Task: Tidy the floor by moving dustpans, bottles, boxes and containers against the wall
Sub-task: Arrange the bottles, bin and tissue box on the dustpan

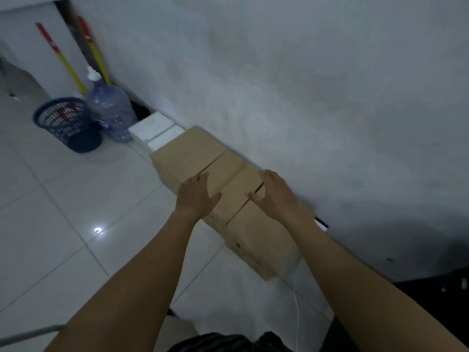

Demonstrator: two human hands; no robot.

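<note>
- The row of cardboard boxes [190,153] runs diagonally through the middle of the frame. Its long side lies along the foot of the wall [317,97], which is where the task wants them.
- The left hand [196,196] lies flat with its fingers spread at the floor-side edge of the middle box [233,181]. It grips nothing.
- The right hand [275,196] is likewise spread and holds nothing. It is over the wall-side edge, where the middle box meets the nearest box [256,240].
- Judging by the flat palms on either side, the hands are there to press and square the boxes into line, not to lift them. Whether the palms actually bear on the cardboard cannot be told.
- A dark slit shows between the middle and nearest boxes under the right hand, so that joint may not be fully closed.
- Beyond the row, toward the upper left, two white boxes [154,134] sit end to end against the same wall.
- Further that way stand a large clear water bottle [109,110] and a dark blue mesh basket [63,123], just beside each other.
- Two red-and-yellow handles [64,64] lean into the corner behind them.
- The floor [63,212] is glossy pale tile with thin grout lines, and a lamp is reflected in it at centre left. Boxes should slide on it easily.
- A thin white cable [297,311] trails across the tiles from the nearest box toward the bottom edge.
- The wall is plain, grey-white and blotchy, and the room is dim.
</note>
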